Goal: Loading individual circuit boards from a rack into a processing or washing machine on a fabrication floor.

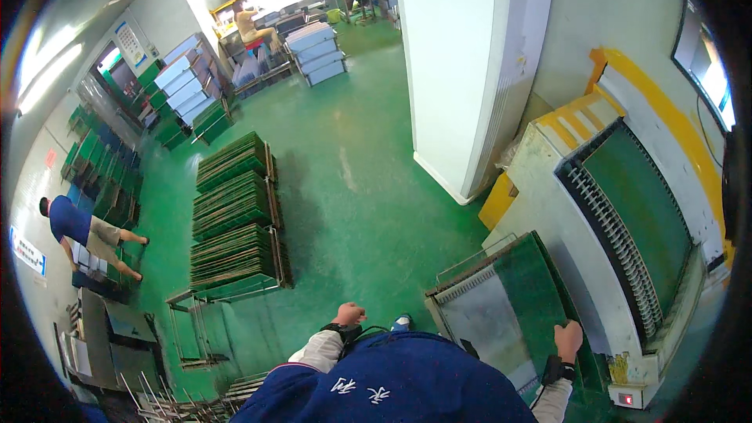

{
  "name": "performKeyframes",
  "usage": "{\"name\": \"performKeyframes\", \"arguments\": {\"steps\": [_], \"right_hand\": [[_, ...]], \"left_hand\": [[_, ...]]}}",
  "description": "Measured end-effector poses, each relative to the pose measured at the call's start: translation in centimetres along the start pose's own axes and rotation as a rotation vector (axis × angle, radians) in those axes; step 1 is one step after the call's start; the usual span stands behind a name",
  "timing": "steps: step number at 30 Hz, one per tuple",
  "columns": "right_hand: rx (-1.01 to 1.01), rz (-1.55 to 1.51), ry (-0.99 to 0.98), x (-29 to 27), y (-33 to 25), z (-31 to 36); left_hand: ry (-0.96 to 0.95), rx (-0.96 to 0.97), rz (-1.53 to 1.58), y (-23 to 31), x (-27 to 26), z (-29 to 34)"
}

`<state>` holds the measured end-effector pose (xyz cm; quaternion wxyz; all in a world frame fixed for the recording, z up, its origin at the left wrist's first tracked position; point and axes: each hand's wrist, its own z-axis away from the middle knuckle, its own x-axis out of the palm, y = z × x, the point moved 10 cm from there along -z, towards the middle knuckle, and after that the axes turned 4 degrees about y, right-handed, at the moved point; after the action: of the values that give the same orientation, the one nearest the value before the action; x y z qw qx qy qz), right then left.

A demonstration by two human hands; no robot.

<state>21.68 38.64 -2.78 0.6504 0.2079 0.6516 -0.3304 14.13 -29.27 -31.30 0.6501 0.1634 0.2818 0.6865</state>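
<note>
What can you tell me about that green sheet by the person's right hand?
The green sheet is thin, flat and straight-edged, with a dark, slightly shiny face; its material and exact tilt are unclear. It sits at the slotted rack, beside the pale machine. The right hand is at its edge with curled fingers; whether it grips it cannot be told.

Right hand [569, 339] grips the edge of a green panel [540, 290] at a metal rack [434, 309]; a conveyor machine [619, 258] bearing a green board [646, 188] stands to that hand's right. Left hand [349, 314], fingers curled, is over the green floor [345, 188]. Ahead and left of it stand three rows of upright green boards [231, 205]; farther left, a person [70, 219] bends.
</note>
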Motion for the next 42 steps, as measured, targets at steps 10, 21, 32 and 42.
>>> {"name": "performKeyframes", "arguments": {"steps": [10, 21, 32, 42], "right_hand": [[0.024, 0.078, 0.025, 0.3, 1.5, -0.4], [0.007, 0.055, 0.023, 1.0, 1.7, -0.5], [0.020, 0.022, -0.007, 0.5, 0.7, 0.1], [0.075, 0.044, -0.025, -1.0, -0.3, 1.1]], "left_hand": [[0.048, 0.032, -0.193, 0.6, -0.6, 0.6], [0.064, -0.042, -0.163, -0.8, -1.3, 1.2], [0.045, 0.039, -0.176, -1.8, -1.6, -0.7], [0.057, -0.004, -0.040, -1.4, -1.1, 0.7]]}}
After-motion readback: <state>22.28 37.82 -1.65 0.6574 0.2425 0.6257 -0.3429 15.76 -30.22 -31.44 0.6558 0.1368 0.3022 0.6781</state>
